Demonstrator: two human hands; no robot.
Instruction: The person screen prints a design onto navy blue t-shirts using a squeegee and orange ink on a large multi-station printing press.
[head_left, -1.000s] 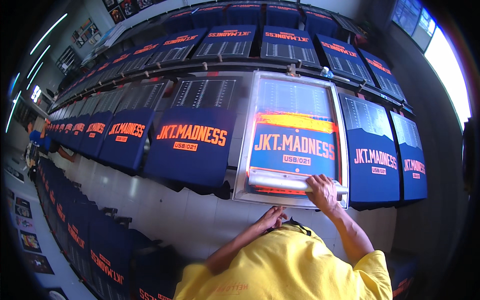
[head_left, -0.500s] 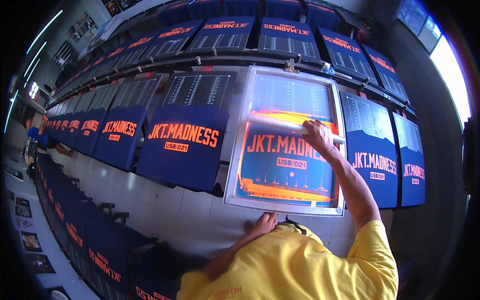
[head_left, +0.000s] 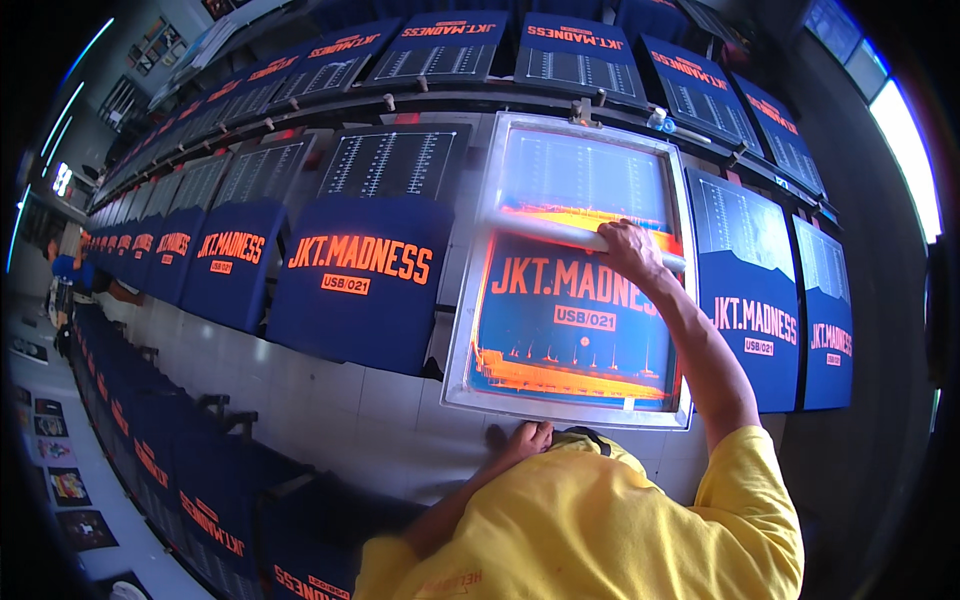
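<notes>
My right hand [head_left: 632, 250] is closed over the pale bar of a squeegee [head_left: 560, 236], which lies across the upper part of a metal-framed printing screen [head_left: 472, 330]. Bright orange ink [head_left: 570, 380] forms a ragged band along the screen's near end, and more ink lies along the squeegee. Orange lettering shows through the mesh below the bar, partly hidden by my right forearm. My left hand [head_left: 532, 436] is curled just below the screen's near edge, close to my yellow shirt. What its fingers hold, if anything, is hidden.
Printed navy shirts on boards stand left [head_left: 350, 310] and right [head_left: 750, 330] of the screen. Another row of shirt boards [head_left: 440, 50] runs behind a rail. A small bottle [head_left: 660, 121] rests on that rail. Further shirts hang at lower left; a person [head_left: 68, 268] stands far left.
The view has shifted slightly, so the boards and screen sit a little higher in the picture. My right hand still grips the squeegee at nearly the same place on the screen.
</notes>
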